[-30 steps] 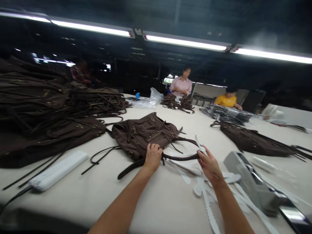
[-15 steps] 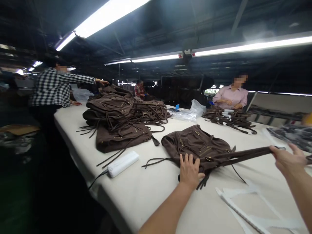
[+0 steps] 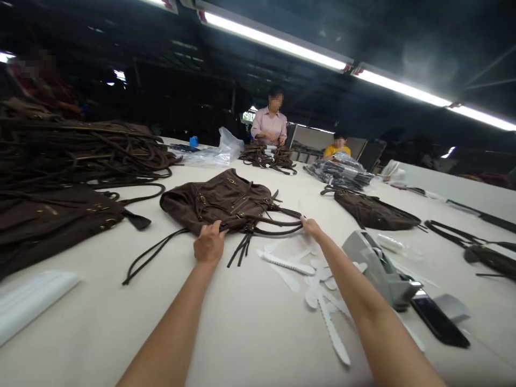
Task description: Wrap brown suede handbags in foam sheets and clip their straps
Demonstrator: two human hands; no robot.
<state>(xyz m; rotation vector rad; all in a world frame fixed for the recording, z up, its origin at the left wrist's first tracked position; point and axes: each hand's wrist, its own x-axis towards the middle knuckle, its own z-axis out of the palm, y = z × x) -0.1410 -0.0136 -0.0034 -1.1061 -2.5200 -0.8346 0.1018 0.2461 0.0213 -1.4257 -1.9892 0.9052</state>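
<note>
A dark brown handbag (image 3: 226, 196) with brass-coloured buckles and zips lies flat on the white table (image 3: 242, 333). My left hand (image 3: 209, 244) is closed on its near edge, fingers curled over the fabric. At the bag's right, my right hand (image 3: 311, 228) pinches the ends of the looped handles (image 3: 282, 232), which stretch out from the bag low over the table. Thin cords (image 3: 151, 255) trail from the bag's left side, and a tassel (image 3: 241, 250) hangs off its near side. White paper strips (image 3: 290, 263) lie under and beside my right forearm.
Stacked brown bags (image 3: 80, 156) fill the left, near a white padded bar (image 3: 36, 301). On the right are a grey tape dispenser (image 3: 382, 271), a phone (image 3: 439, 320) and another brown bag (image 3: 374, 209). Co-workers (image 3: 269, 123) stand across the table beside plastic-wrapped goods (image 3: 341, 171).
My view has swung right. The handles, pulled out straight and taut before, now curve loosely, with my right hand closer to the bag. My left hand, spread flat earlier, now grips the bag's edge.
</note>
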